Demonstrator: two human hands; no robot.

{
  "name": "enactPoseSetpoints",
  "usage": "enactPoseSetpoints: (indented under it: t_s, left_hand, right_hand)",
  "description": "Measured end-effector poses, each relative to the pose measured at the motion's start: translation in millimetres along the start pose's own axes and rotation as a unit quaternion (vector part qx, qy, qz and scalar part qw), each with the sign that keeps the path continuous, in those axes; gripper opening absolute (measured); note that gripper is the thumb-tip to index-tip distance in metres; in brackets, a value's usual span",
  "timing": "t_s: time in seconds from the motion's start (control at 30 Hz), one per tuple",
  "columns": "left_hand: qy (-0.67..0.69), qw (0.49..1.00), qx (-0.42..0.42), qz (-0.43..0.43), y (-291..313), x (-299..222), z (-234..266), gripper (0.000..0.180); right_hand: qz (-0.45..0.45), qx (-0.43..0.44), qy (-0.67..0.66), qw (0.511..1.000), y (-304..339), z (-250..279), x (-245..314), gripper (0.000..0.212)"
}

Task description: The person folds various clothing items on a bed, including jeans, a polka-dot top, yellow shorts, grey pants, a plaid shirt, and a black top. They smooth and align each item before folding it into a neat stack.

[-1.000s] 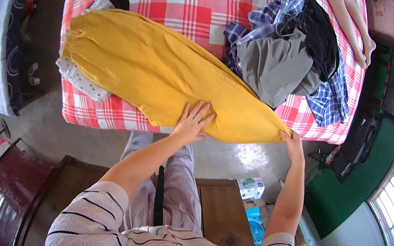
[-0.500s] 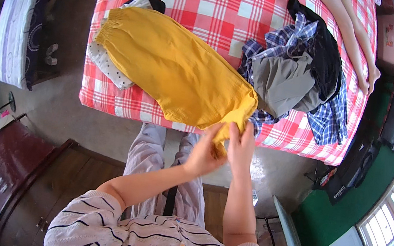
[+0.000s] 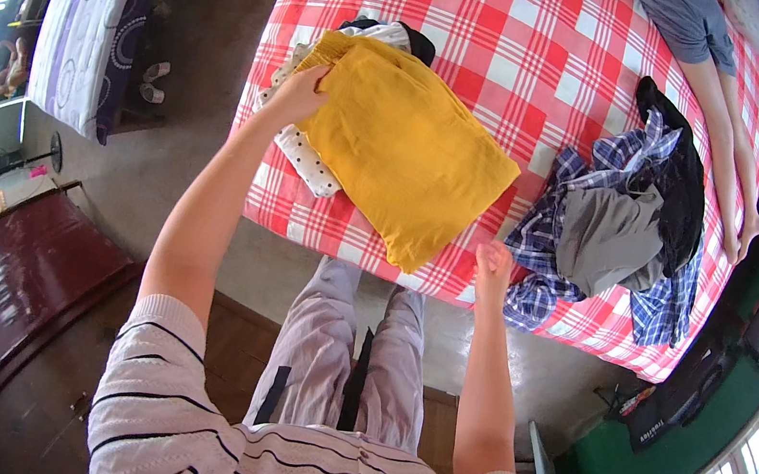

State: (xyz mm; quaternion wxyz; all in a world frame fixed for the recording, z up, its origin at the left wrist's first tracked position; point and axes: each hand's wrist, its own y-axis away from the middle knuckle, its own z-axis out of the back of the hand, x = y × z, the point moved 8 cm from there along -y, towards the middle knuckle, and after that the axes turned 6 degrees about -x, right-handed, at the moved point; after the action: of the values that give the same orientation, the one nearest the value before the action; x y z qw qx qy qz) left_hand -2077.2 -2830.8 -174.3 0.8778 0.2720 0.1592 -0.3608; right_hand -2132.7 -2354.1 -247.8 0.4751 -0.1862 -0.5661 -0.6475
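A pair of yellow trousers point(image 3: 402, 143) with a gathered elastic waistband lies across the near left part of the bed, its lower end reaching toward the bed's front edge. My left hand point(image 3: 298, 98) grips the trousers' side edge just below the waistband, part of its fingers hidden. Beneath them, a white dotted garment point(image 3: 310, 164) and a dark-and-white piece point(image 3: 416, 43) stick out. Off the trousers' right side, over the bed's front edge, my right hand point(image 3: 493, 261) has its fingers curled, with nothing visible in them.
A red-and-white checked sheet covers the bed point(image 3: 539, 66). To the right lies a loose heap with a blue plaid shirt point(image 3: 549, 207), a grey garment point(image 3: 607, 240) and a black one point(image 3: 685, 202). Another person's bare legs point(image 3: 728, 140) rest at the far right.
The trousers now look shorter, their lower end no longer in my hands. My left hand has moved to the waistband, my right hand has drawn off rightward, and the view has shifted left.
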Motion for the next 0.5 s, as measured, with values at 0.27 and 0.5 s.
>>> enactPoseSetpoints:
  t_s: [0.27,0.5]
  left_hand:
    - [-0.118,0.982,-0.15,-0.008,-1.1,-40.5,6.4,0.033]
    - [-0.033,0.952,-0.186,-0.242,53.0,-85.9,-14.9,0.052]
  right_hand:
    - [-0.098,0.032,-0.119,0.987,-30.3,-63.7,-46.2,0.041]
    - [-0.117,0.103,-0.288,0.945,7.0,-83.6,8.3,0.055]
